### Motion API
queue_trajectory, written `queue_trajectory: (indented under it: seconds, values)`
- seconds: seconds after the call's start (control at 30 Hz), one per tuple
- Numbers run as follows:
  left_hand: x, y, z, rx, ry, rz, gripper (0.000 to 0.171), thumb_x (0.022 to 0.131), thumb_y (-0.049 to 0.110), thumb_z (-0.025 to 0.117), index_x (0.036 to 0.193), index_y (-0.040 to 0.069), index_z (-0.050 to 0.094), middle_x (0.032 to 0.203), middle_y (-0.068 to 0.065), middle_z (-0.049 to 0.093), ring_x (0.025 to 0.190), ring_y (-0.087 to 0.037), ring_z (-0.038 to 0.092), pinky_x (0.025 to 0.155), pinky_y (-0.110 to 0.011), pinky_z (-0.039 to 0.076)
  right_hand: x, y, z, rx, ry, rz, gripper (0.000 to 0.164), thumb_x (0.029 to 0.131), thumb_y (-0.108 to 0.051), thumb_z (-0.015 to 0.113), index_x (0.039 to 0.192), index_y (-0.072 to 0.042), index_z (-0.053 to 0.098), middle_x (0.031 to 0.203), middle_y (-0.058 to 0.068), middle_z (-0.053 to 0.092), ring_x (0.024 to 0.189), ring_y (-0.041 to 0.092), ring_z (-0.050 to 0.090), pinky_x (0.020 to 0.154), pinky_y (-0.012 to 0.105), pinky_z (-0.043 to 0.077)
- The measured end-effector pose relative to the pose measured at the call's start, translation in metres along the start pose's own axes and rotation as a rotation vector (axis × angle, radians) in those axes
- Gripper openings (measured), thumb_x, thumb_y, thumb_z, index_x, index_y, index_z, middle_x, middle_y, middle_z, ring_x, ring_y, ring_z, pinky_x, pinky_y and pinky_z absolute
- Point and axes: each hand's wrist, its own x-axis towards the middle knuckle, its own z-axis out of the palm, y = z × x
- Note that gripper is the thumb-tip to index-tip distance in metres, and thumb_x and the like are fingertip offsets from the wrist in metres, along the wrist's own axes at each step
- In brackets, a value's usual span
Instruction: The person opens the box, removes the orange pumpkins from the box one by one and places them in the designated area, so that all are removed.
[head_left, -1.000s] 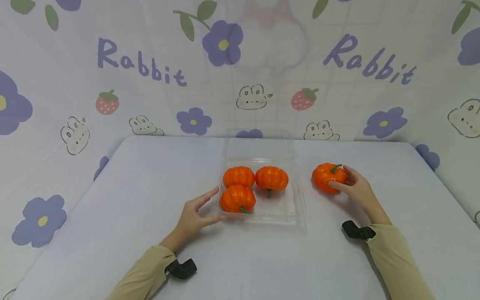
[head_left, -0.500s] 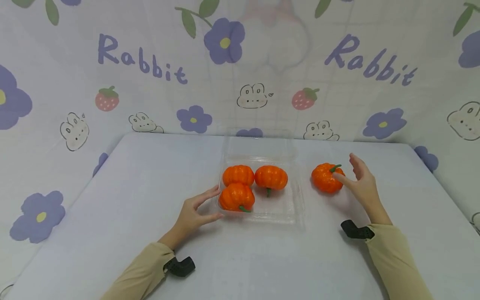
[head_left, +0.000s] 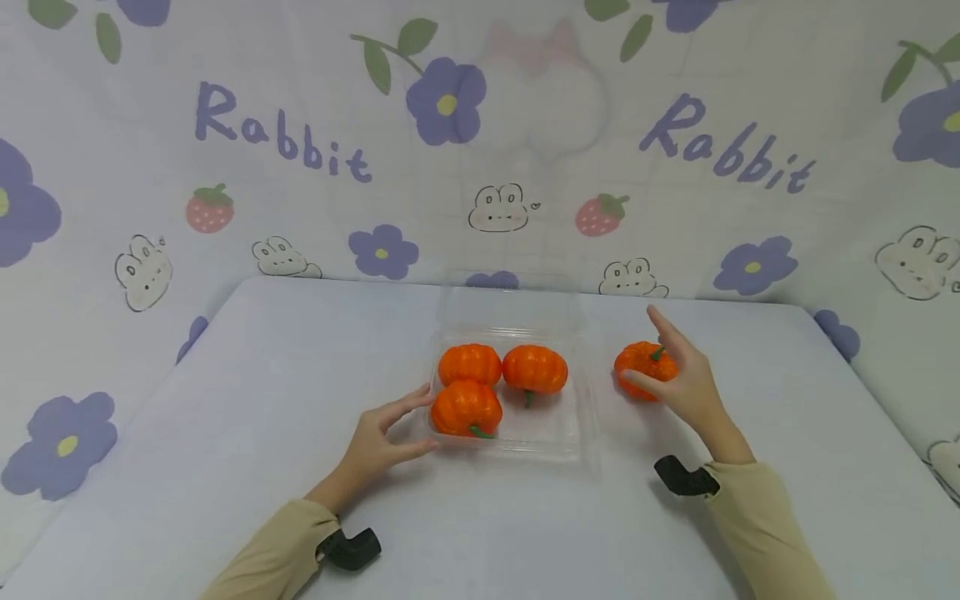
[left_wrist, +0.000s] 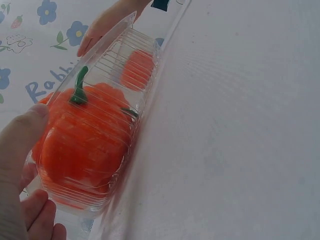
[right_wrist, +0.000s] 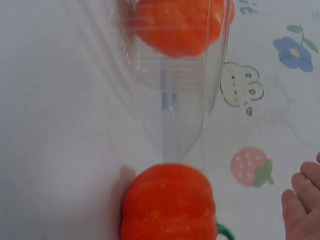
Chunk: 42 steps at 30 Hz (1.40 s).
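Three orange toy pumpkins with green stems sit in a clear plastic clamshell box, its lid (head_left: 510, 312) folded back. Two are behind, the left pumpkin (head_left: 469, 364) and the right pumpkin (head_left: 535, 369); the front pumpkin (head_left: 467, 408) is at the left. My left hand (head_left: 378, 433) holds the box's front left corner, thumb (left_wrist: 37, 117) at the rim and fingers beside the wall. Right of the box, a fourth pumpkin (head_left: 637, 367) rests on the table. Over its right side hovers my right hand (head_left: 690, 387), fingers spread, holding nothing; the right wrist view shows the fingers apart from it.
The white table (head_left: 510, 533) runs back to a patterned cloth backdrop (head_left: 300, 208). Inside the box, the front right part of the bottom (head_left: 543, 425) is bare. Each wrist wears a black camera mount, on the left (head_left: 352, 550) and on the right (head_left: 682, 477).
My right hand lets go of the fourth pumpkin, draws back to the right, then comes back over it with spread fingers. The left hand stays at the box's corner. The head view shifts slightly.
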Motion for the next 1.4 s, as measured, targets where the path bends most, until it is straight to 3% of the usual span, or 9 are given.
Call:
queue_trajectory:
  seconds: [0.17,0.4,0.6,0.67,0.9,1.07,1.4]
  values:
    - [0.0,0.0,0.0,0.007,0.0,-0.017,0.047,0.063,-0.008,0.076,0.106,-0.011,0.058,0.118,-0.029,0.048,0.11,-0.039,0.046,0.093,-0.04,0.037,0.0,-0.015,0.008,0.015,-0.015,-0.076,0.087,0.065,-0.001,0.079,0.139,-0.01,0.034,0.138,0.011,0.035,0.116,0.042,0.038,0.096,0.055,0.028]
    - [-0.001,0.002,0.0,-0.001,-0.006,-0.028,0.045,0.064,-0.008,0.075,0.105,-0.011,0.058,0.118,-0.029,0.048,0.11,-0.04,0.046,0.092,-0.044,0.038,-0.003,-0.054,0.018,0.009,-0.042,-0.23,0.085,0.058,0.01,0.078,0.131,0.008,0.036,0.134,0.027,0.035,0.12,0.04,0.034,0.095,0.057,0.026]
    - [-0.006,0.005,-0.004,0.015,0.002,-0.031,0.043,0.063,-0.009,0.076,0.103,-0.011,0.059,0.117,-0.03,0.049,0.108,-0.042,0.047,0.088,-0.05,0.039,-0.007,-0.062,0.032,0.02,-0.098,-0.342,0.085,0.056,0.01,0.08,0.13,0.009,0.037,0.132,0.029,0.035,0.121,0.038,0.033,0.101,0.032,0.027]
    - [-0.006,0.005,-0.004,0.012,-0.001,-0.03,0.044,0.063,-0.009,0.076,0.103,-0.011,0.059,0.117,-0.03,0.049,0.108,-0.041,0.047,0.088,-0.049,0.038,-0.006,-0.062,0.034,0.021,-0.11,-0.351,0.086,0.056,0.009,0.08,0.131,0.007,0.037,0.132,0.029,0.034,0.122,0.038,0.032,0.101,0.028,0.026]
    - [-0.003,0.003,-0.003,-0.031,-0.01,-0.044,0.042,0.065,-0.01,0.074,0.103,-0.011,0.058,0.118,-0.03,0.048,0.11,-0.04,0.046,0.091,-0.044,0.038,0.0,-0.061,0.041,0.028,-0.165,-0.336,0.086,0.059,0.006,0.08,0.133,0.006,0.035,0.136,0.025,0.032,0.123,0.037,0.031,0.098,0.046,0.028]
    - [-0.003,0.001,-0.004,-0.065,-0.008,-0.057,0.043,0.064,-0.012,0.074,0.104,-0.012,0.057,0.118,-0.031,0.047,0.111,-0.041,0.044,0.092,-0.043,0.037,0.011,-0.042,0.051,0.009,-0.201,-0.333,0.089,0.058,0.004,0.081,0.134,0.004,0.034,0.138,0.023,0.031,0.125,0.035,0.029,0.096,0.052,0.028]
    - [-0.001,-0.002,-0.001,-0.075,-0.005,-0.057,0.044,0.065,-0.012,0.074,0.105,-0.012,0.057,0.12,-0.03,0.047,0.113,-0.039,0.044,0.092,-0.043,0.037,0.024,-0.029,0.053,-0.003,-0.238,-0.302,0.09,0.065,-0.012,0.081,0.14,-0.011,0.031,0.143,0.008,0.028,0.128,0.022,0.027,0.097,0.05,0.029]
